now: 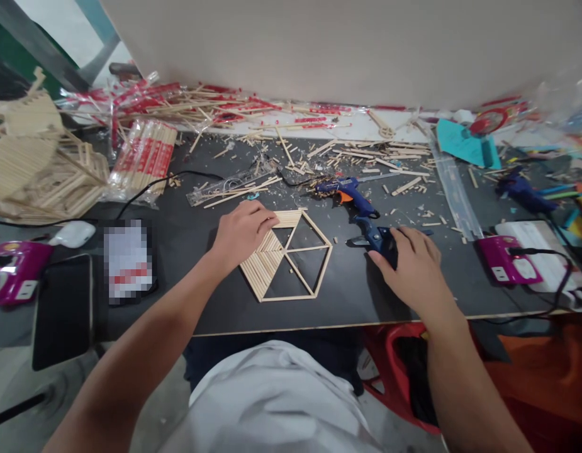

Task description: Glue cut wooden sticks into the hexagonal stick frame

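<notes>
A hexagonal frame of thin wooden sticks (321, 272) lies flat on the dark table. Its left section and part of its upper section are filled with sticks laid side by side; the other sections show only outline and spokes. My left hand (243, 231) rests on the frame's upper left side, fingers together and bent onto the sticks; what lies under the fingertips is hidden. To the right of the frame, my right hand (411, 261) is closed round the handle of a dark blue hand cutter (374, 234), whose blade end points left. A blue glue gun (350, 192) lies just beyond it.
Cut stick scraps (366, 151) litter the table's back. Packed sticks (146, 154) and stick-built pieces (50, 157) stand left, near a phone (61, 311). A purple power socket (505, 259), with cables, and a second glue gun (526, 189) lie right.
</notes>
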A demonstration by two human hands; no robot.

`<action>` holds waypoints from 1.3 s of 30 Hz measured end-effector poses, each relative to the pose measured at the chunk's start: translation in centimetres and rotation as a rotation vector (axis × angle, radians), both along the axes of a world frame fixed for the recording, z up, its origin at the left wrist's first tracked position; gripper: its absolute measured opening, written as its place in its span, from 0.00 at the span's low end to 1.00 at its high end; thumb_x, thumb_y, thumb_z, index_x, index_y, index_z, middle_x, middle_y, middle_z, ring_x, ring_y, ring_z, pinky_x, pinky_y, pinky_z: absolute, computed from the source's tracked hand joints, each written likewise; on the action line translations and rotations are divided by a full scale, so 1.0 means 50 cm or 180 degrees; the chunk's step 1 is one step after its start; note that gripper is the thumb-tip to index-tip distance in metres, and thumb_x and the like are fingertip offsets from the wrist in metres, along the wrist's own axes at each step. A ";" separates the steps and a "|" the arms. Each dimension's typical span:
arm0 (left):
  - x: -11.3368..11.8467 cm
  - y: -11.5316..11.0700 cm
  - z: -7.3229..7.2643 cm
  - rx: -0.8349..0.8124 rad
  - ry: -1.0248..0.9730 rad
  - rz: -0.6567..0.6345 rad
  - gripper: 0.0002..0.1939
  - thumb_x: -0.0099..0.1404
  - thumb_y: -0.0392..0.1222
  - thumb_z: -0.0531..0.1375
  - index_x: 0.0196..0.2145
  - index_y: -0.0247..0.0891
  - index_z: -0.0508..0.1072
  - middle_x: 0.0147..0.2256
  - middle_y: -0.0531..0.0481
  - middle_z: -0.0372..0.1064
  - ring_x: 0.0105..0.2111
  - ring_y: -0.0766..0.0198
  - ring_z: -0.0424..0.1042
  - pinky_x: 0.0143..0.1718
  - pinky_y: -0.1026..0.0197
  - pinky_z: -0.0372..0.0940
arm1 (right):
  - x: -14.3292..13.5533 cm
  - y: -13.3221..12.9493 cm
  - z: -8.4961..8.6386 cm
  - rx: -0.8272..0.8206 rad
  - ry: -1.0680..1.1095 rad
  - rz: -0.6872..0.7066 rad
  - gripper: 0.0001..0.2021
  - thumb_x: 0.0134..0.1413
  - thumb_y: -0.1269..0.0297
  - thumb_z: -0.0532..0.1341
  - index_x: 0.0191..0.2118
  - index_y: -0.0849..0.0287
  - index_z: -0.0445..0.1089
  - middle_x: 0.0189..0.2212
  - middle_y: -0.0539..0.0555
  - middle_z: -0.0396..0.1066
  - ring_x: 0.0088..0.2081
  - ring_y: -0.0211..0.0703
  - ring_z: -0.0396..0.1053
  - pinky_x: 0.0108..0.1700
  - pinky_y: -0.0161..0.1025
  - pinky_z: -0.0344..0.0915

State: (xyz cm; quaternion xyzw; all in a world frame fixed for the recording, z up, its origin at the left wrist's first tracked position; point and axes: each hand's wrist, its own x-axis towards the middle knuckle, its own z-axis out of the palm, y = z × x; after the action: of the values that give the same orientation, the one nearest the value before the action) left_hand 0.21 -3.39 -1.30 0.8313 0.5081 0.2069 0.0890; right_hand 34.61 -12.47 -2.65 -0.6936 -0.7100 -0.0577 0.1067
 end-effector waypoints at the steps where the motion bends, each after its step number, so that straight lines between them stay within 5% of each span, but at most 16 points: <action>1: -0.003 0.003 -0.001 -0.0009 -0.0043 0.0051 0.14 0.76 0.45 0.57 0.43 0.41 0.83 0.42 0.45 0.79 0.45 0.58 0.75 0.36 0.62 0.63 | -0.012 0.011 0.010 0.0012 0.0123 0.0068 0.27 0.68 0.51 0.53 0.62 0.66 0.67 0.62 0.72 0.67 0.65 0.67 0.61 0.66 0.61 0.58; 6: -0.010 0.008 0.003 -0.0125 -0.0254 0.0184 0.16 0.77 0.47 0.56 0.45 0.41 0.83 0.42 0.45 0.79 0.43 0.58 0.76 0.40 0.61 0.65 | -0.100 0.097 0.080 0.0187 0.0582 0.0470 0.19 0.68 0.58 0.55 0.57 0.59 0.72 0.59 0.67 0.70 0.63 0.60 0.65 0.65 0.58 0.61; 10: -0.012 0.011 -0.002 -0.0132 -0.0398 0.0084 0.15 0.77 0.46 0.56 0.45 0.40 0.83 0.41 0.45 0.79 0.41 0.59 0.76 0.41 0.62 0.66 | -0.151 0.171 0.111 0.0323 0.0815 0.0309 0.15 0.67 0.60 0.57 0.53 0.61 0.73 0.52 0.67 0.73 0.56 0.60 0.70 0.60 0.57 0.65; 12: -0.013 0.014 -0.011 0.0047 -0.0575 -0.0134 0.13 0.76 0.45 0.58 0.43 0.38 0.83 0.39 0.46 0.79 0.39 0.61 0.77 0.40 0.62 0.67 | -0.169 0.190 0.105 0.0282 0.1253 0.0465 0.14 0.66 0.61 0.59 0.51 0.61 0.74 0.48 0.65 0.75 0.48 0.55 0.74 0.53 0.53 0.70; 15: -0.014 0.017 -0.026 0.0382 -0.0825 -0.0569 0.12 0.75 0.43 0.60 0.41 0.36 0.82 0.37 0.47 0.79 0.37 0.62 0.77 0.41 0.63 0.67 | -0.201 0.194 0.076 -0.0001 0.2117 0.1262 0.11 0.66 0.59 0.62 0.50 0.57 0.75 0.42 0.57 0.77 0.38 0.46 0.75 0.43 0.45 0.73; 19: -0.011 0.015 -0.036 0.0392 -0.0743 -0.0869 0.10 0.76 0.41 0.59 0.41 0.37 0.81 0.38 0.47 0.79 0.40 0.61 0.77 0.44 0.62 0.68 | -0.240 0.182 0.034 -0.0171 0.2336 0.1970 0.05 0.65 0.63 0.65 0.43 0.55 0.76 0.37 0.54 0.78 0.35 0.43 0.73 0.39 0.41 0.70; 26: -0.008 0.006 -0.023 0.0070 -0.0591 -0.0566 0.10 0.75 0.43 0.60 0.41 0.40 0.81 0.38 0.48 0.80 0.41 0.59 0.77 0.41 0.61 0.66 | -0.246 0.186 0.003 -0.0284 0.2128 0.2168 0.05 0.65 0.72 0.63 0.38 0.57 0.77 0.36 0.53 0.78 0.39 0.44 0.74 0.43 0.40 0.68; 33: -0.022 0.018 0.008 -0.0171 -0.0660 0.0070 0.12 0.75 0.41 0.57 0.43 0.37 0.81 0.38 0.47 0.79 0.36 0.61 0.75 0.39 0.60 0.64 | -0.238 0.179 0.004 -0.0247 0.1912 0.2130 0.05 0.66 0.70 0.62 0.38 0.58 0.76 0.37 0.55 0.76 0.39 0.44 0.73 0.42 0.40 0.67; 39: -0.014 0.015 -0.014 -0.0560 -0.0656 -0.0111 0.12 0.73 0.46 0.59 0.41 0.39 0.81 0.38 0.47 0.78 0.35 0.61 0.74 0.36 0.60 0.62 | -0.239 0.173 0.004 -0.0234 0.1735 0.1991 0.06 0.67 0.69 0.61 0.38 0.57 0.75 0.36 0.55 0.74 0.40 0.45 0.72 0.42 0.41 0.66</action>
State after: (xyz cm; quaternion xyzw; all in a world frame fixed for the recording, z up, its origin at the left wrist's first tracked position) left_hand -0.51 -2.63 -1.99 0.8033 0.4979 0.2444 0.2169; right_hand 22.65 -3.82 -2.44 -0.4377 -0.8339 0.1886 0.2783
